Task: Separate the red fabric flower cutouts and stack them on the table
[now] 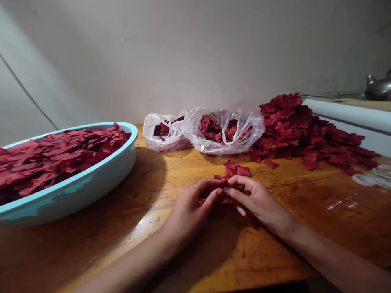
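My left hand point(194, 202) and my right hand point(255, 199) meet above the wooden table, fingertips almost touching. Dark red petals point(226, 199) show between and below the fingers. The left thumb and fingers are closed on a red petal, partly hidden by the hand. My right hand pinches at the same petal with thumb and forefinger, its other fingers curled beneath. Just beyond the fingertips lie a few loose red petals point(244, 171) on the tabletop.
A light blue basin point(133, 147) heaped with red petals stands at left. Two clear plastic bags point(195, 142) holding dark red pieces sit at the back. To their right rises a large pile of red petals point(287, 126). Crumpled clear plastic point(377, 176) lies at the right edge.
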Demonstrator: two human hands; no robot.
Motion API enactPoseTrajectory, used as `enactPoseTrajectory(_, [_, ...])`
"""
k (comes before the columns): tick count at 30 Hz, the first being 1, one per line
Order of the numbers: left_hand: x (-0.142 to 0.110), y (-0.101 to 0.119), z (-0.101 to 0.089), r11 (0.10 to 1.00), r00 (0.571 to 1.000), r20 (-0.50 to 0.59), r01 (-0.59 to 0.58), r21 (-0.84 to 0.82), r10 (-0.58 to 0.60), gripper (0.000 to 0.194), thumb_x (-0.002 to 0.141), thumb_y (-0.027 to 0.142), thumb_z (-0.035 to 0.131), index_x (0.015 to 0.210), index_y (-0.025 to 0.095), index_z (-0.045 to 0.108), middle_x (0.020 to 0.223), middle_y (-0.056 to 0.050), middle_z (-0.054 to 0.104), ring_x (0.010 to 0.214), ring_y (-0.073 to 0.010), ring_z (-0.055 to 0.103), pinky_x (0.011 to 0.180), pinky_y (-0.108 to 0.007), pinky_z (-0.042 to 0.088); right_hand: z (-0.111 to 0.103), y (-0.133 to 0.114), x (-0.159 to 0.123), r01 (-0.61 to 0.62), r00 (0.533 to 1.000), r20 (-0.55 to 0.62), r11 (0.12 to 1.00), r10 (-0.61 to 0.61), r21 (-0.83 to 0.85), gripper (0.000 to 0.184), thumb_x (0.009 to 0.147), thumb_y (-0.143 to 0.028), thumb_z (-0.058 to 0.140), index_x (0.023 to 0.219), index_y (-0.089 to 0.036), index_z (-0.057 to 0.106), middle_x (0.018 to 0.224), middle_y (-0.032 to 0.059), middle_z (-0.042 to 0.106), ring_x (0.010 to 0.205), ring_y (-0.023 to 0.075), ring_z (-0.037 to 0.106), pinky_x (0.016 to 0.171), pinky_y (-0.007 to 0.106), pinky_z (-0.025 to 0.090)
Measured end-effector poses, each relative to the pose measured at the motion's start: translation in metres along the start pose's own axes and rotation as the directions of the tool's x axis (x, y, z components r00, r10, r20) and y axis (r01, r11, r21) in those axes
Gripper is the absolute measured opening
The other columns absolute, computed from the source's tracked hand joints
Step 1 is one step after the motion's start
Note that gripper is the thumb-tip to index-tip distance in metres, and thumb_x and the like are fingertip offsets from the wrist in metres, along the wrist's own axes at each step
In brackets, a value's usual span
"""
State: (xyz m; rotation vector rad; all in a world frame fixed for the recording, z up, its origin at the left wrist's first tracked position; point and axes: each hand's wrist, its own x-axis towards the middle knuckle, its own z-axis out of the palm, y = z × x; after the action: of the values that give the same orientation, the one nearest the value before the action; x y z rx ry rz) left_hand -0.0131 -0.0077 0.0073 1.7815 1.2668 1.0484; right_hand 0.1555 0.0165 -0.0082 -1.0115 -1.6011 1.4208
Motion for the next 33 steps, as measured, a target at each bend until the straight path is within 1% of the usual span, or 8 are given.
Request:
enactPoseTrajectory(5, [-0.001,0.0,0.003,0.993,0.995,-0.088,-0.037,0.114,0.047,0.02,0.085,0.028,0.051,0.073,0.018,0.063,0.068,-0.001,0.067,0.058,-0.0132,0.058,0.057,-0.02,0.04,0.004,-0.002,-0.002,0.032,0.999,-0.008,0.999,-0.032,-0.013,0.029,0.077,-0.045,0.063,0.076,-0.017,0.055,0.067,-0.0037,0.055,0.042,0.0036,0.043,0.038,0.017,0.033])
enactPoseTrajectory(9, [-0.002,0.001,0.002,0.99,0.995,-0.08,-0.054,0.127,0.064,0.028,0.085,0.031,0.05,0.062,0.018,0.059,0.058,0.001,0.062,0.052,-0.0123,0.053,0.052,-0.02,0.036,0.007,-0.008,-0.004,0.032,1.0,-0.003,0.997,-0.031,0.074,0.029,0.073,-0.043,0.067,0.079,-0.018,0.055,0.069,-0.0043,0.055,0.045,0.0048,0.046,0.038,0.017,0.037])
enactPoseTrajectory(14, [-0.002,0.0,0.002,0.999,1.0,0.027,-0.009,0.046,0.008,0.031,0.088,0.036,0.046,0.069,0.018,0.062,0.061,-0.001,0.065,0.057,-0.014,0.056,0.057,-0.021,0.039,0.004,-0.008,-0.003,0.109,0.993,-0.043,0.994,-0.11,-0.003,0.02,0.079,-0.039,0.062,0.079,-0.019,0.059,0.07,-0.0016,0.06,0.056,0.0096,0.055,0.044,0.019,0.044])
enactPoseTrajectory(17, [0.0,-0.002,0.002,0.999,0.999,0.025,0.024,-0.022,-0.023,0.024,0.086,0.035,0.049,0.08,0.017,0.064,0.074,-0.002,0.067,0.065,-0.0149,0.058,0.061,-0.021,0.041,-0.002,-0.002,0.0,0.14,0.985,-0.096,0.989,-0.144,-0.05,0.019,0.082,-0.038,0.059,0.079,-0.019,0.061,0.071,-0.0009,0.06,0.059,0.0109,0.057,0.049,0.02,0.046])
enactPoseTrajectory(20, [0.003,-0.002,-0.001,0.993,0.998,0.022,0.062,-0.1,-0.06,0.02,0.085,0.031,0.052,0.089,0.017,0.065,0.082,-0.003,0.069,0.071,-0.0153,0.059,0.065,-0.021,0.043,-0.008,0.004,0.004,0.147,0.97,-0.198,0.989,-0.142,0.009,0.02,0.081,-0.039,0.061,0.084,-0.02,0.062,0.075,-0.0008,0.063,0.057,0.0103,0.056,0.048,0.021,0.047])
enactPoseTrajectory(25, [0.009,-0.004,-0.009,0.979,0.989,-0.01,0.147,-0.138,-0.15,0.018,0.081,0.028,0.056,0.077,0.014,0.066,0.073,-0.002,0.066,0.066,-0.0136,0.056,0.062,-0.021,0.041,-0.013,0.006,0.006,0.118,0.958,-0.278,0.981,-0.072,0.153,0.023,0.075,-0.037,0.067,0.089,-0.019,0.063,0.077,-0.0002,0.064,0.052,0.0086,0.054,0.043,0.019,0.045])
enactPoseTrajectory(30, [0.012,-0.013,-0.009,0.973,0.984,-0.043,0.164,-0.16,-0.173,0.028,0.078,0.039,0.059,0.066,0.015,0.056,0.06,0.002,0.056,0.055,-0.0107,0.048,0.052,-0.02,0.036,-0.011,0.005,0.007,0.136,0.95,-0.303,0.975,-0.078,0.174,0.025,0.071,-0.034,0.072,0.089,-0.019,0.064,0.085,0.001,0.066,0.072,0.0117,0.061,0.061,0.021,0.05])
enactPoseTrajectory(33, [0.013,-0.017,-0.01,0.991,0.977,-0.165,0.13,-0.045,-0.136,0.029,0.077,0.045,0.06,0.074,0.016,0.054,0.072,0.0,0.059,0.064,-0.0135,0.053,0.056,-0.022,0.041,-0.012,0.006,0.008,0.165,0.945,-0.304,0.98,-0.124,0.113,0.023,0.072,-0.035,0.071,0.087,-0.02,0.064,0.085,0.0004,0.067,0.075,0.0124,0.061,0.067,0.022,0.05])
